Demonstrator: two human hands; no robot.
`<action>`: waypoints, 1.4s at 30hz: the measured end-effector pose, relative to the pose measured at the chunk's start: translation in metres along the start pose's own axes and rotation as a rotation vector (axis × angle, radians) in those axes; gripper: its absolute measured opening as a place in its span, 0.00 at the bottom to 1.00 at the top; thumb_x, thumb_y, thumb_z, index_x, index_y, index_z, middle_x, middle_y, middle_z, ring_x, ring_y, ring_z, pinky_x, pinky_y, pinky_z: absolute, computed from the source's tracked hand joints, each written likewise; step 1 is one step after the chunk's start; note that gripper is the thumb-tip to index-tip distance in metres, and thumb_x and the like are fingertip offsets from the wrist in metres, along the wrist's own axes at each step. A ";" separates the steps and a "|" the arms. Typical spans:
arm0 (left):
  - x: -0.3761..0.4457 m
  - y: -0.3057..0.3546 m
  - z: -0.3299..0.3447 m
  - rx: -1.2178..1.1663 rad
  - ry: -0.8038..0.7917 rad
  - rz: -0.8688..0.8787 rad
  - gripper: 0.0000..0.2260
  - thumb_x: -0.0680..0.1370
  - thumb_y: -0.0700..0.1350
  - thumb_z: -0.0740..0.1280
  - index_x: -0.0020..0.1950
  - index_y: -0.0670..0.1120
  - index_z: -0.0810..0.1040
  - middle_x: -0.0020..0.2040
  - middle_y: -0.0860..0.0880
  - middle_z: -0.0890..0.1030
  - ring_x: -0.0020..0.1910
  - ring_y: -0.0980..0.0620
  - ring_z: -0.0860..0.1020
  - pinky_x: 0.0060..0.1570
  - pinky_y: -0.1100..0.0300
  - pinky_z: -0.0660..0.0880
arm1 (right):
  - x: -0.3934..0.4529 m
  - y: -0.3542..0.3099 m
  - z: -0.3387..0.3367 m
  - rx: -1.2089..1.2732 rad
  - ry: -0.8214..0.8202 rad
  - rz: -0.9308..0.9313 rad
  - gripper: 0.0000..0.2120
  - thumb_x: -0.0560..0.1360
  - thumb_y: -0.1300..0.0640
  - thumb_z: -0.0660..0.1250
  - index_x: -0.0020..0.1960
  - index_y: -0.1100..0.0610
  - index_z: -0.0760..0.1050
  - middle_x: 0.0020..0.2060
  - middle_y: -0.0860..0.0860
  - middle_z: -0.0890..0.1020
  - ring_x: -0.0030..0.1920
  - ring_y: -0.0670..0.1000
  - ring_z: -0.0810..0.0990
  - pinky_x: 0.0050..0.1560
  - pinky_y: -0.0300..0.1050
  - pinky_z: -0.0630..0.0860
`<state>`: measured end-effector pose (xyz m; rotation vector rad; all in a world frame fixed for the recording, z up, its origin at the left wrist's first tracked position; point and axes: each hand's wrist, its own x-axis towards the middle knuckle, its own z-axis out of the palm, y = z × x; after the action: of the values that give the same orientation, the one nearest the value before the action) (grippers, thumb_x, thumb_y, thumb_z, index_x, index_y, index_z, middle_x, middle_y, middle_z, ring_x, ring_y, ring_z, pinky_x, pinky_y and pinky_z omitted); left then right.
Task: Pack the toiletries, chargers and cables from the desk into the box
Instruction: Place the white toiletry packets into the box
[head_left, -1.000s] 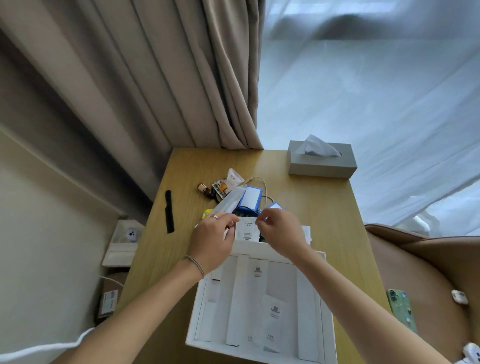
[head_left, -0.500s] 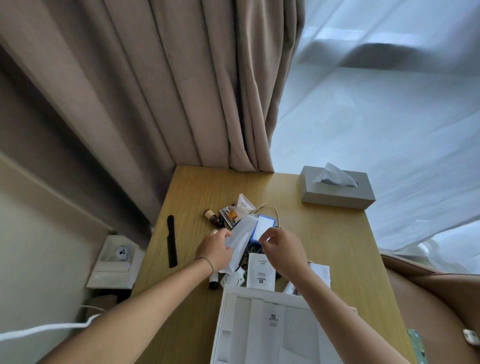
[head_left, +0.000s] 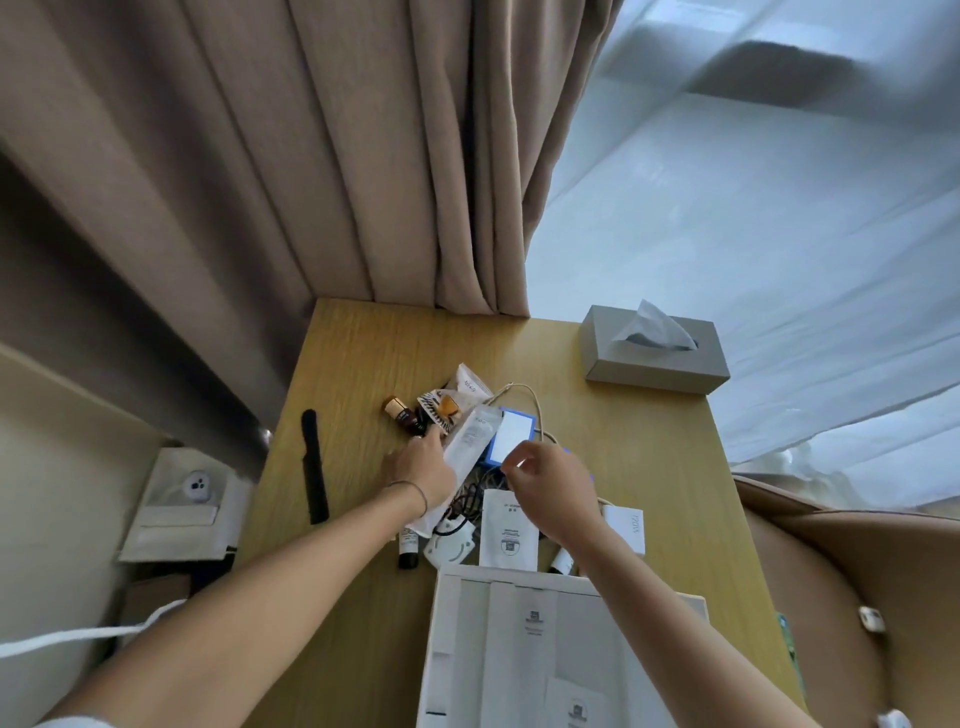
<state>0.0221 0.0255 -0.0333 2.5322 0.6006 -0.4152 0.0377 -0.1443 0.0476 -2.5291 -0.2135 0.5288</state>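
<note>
1. Landmark: open white cardboard box (head_left: 519, 649) at the near edge of the light wooden desk (head_left: 363, 364). Flat white packets lie inside it; its near part is cut off by the frame.
2. Just beyond the box's far rim: a flat white sachet with printed code (head_left: 508, 530), a white round-cornered charger (head_left: 451, 545) to its left, and a small dark-capped tube (head_left: 408, 548) further left. A white card carton (head_left: 626, 527) lies right of the sachet.
3. Beyond these, a tangle of black cables (head_left: 467, 499) sits on the desk, partly under both hands.
4. Left hand (head_left: 423, 470): beyond the box's left corner, fingers curled round a long white foil pouch (head_left: 462, 457), which slants from near the tube up toward the far pile. A thin bracelet is on the wrist.
5. Right hand (head_left: 553, 480): beyond the box's far rim, thumb and forefinger pinched together over the blue-edged white box (head_left: 509, 436); cannot tell whether they hold anything.
6. Further from the box: small brown glass bottle (head_left: 402, 413), patterned sachets (head_left: 452, 400), beige cable loop (head_left: 524, 400).
7. Left of the box, well apart: black comb (head_left: 314, 467).
8. Far right corner of desk: grey tissue box (head_left: 657, 358). Brown curtain (head_left: 311, 156) behind.
</note>
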 end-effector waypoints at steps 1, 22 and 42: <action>-0.001 -0.002 -0.003 -0.050 0.015 0.001 0.10 0.75 0.39 0.59 0.53 0.50 0.69 0.51 0.46 0.80 0.44 0.44 0.77 0.43 0.53 0.73 | 0.003 -0.002 0.002 -0.003 -0.007 -0.004 0.11 0.76 0.56 0.61 0.48 0.49 0.82 0.38 0.46 0.85 0.37 0.48 0.81 0.36 0.43 0.75; -0.089 -0.070 -0.060 -0.761 0.093 -0.201 0.11 0.83 0.47 0.61 0.44 0.50 0.80 0.38 0.51 0.83 0.39 0.47 0.82 0.39 0.57 0.78 | 0.088 -0.046 0.091 -1.130 -0.221 -0.832 0.23 0.75 0.58 0.68 0.71 0.53 0.72 0.67 0.55 0.76 0.72 0.59 0.68 0.72 0.59 0.63; -0.152 -0.014 -0.094 -0.990 0.146 -0.090 0.09 0.84 0.50 0.60 0.50 0.51 0.79 0.44 0.44 0.82 0.46 0.38 0.82 0.43 0.47 0.80 | 0.031 -0.063 0.003 0.314 0.130 -0.266 0.12 0.78 0.52 0.68 0.56 0.59 0.81 0.48 0.53 0.86 0.47 0.55 0.84 0.46 0.53 0.81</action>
<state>-0.0987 0.0359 0.0985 1.5923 0.7375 0.0574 0.0623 -0.0824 0.0692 -2.1763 -0.3800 0.2678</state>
